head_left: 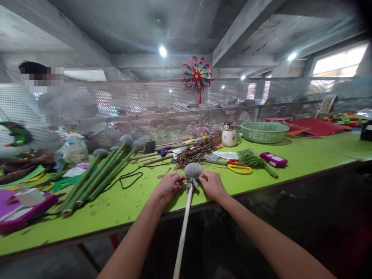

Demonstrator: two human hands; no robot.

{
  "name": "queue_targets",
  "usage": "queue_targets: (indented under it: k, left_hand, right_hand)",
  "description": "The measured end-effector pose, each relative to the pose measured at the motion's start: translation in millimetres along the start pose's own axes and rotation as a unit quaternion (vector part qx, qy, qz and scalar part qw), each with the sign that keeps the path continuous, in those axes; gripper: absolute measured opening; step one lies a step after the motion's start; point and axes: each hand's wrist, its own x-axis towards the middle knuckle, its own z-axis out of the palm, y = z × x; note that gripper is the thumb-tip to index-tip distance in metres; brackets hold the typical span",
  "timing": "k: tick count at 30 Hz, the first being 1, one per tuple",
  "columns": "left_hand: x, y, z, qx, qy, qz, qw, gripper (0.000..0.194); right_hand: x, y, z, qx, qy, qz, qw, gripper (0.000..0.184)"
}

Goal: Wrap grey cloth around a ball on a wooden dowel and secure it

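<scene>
A round grey cloth-covered head rests at the table edge on the end of a pale wooden stick, which slants down toward me. Loose grey cloth gathers beneath the head. Around that neck runs a thin green string. My left hand is closed in a pinch at the left side of the neck, on the string's end. On the other side my right hand pinches too, its fingertips against the head's lower right; the string there is mostly hidden.
Green-wrapped sticks with grey heads lie at left near a black cord. Beyond my hands are dry twigs, yellow-and-red-handled scissors, green yarn, a magenta box, a white bottle and a green basket.
</scene>
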Motion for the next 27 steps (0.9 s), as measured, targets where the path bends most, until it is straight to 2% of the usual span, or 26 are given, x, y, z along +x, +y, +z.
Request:
queue_targets:
  k: [12, 16, 20, 21, 23, 27]
  left_hand:
    - [7, 3, 2.5, -0.039, -0.002, -0.040, 0.998, 0.010]
    - [5, 3, 6.5, -0.025, -0.010, -0.030, 0.999, 0.001]
    - [4, 1, 7.2, 0.011, -0.011, -0.003, 1.000, 0.009]
    - [4, 1, 6.1, 0.027, -0.008, 0.004, 1.000, 0.014]
    - [7, 0, 2.5, 0.127, 0.002, 0.050, 0.991, 0.021]
    - [14, 2, -7.4, 0.356, 0.021, 0.164, 0.920, 0.017]
  right_hand:
    - [-1, -2, 1, -0.033, -0.029, -0.008, 0.999, 0.016]
    - [1, -1, 2, -0.050, -0.036, -0.008, 0.998, 0.016]
    - [1, -1, 2, -0.072, -0.036, 0.000, 0.997, 0.015]
    - [1, -1, 1, -0.077, -0.035, 0.003, 0.996, 0.015]
    - [1, -2, 1, -0.086, -0.036, 0.008, 0.996, 0.016]
    - [0, -5, -2, -0.103, -0.042, 0.018, 0.994, 0.014]
